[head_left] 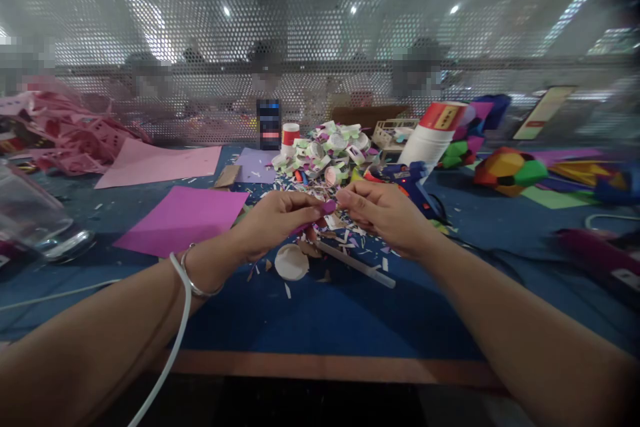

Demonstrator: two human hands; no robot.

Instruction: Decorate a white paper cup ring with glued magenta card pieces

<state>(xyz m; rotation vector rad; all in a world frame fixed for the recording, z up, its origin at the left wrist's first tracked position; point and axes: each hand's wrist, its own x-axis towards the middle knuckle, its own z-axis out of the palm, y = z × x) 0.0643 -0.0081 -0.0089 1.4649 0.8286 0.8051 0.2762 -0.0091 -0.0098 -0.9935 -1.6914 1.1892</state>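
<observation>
My left hand (273, 221) and my right hand (385, 213) meet over the middle of the blue table (320, 317). Both are closed in a pinch on a small purple paper strip (320, 213) held between them. The left fingers grip most of its length; the right fingertips pinch its right end. A bangle and a white cord (183, 293) lie across my left wrist. Below the hands lie paper scraps, a white round disc (291, 261) and a white glue stick (356, 264).
A magenta sheet (185, 217) and a pink sheet (160, 163) lie left. Behind the hands: a pile of small paper rolls (327, 153), a blue glue gun (407, 180), a white bottle (433, 133). Coloured paper ball (507, 170) right. Perforated screen (320, 33) at the back.
</observation>
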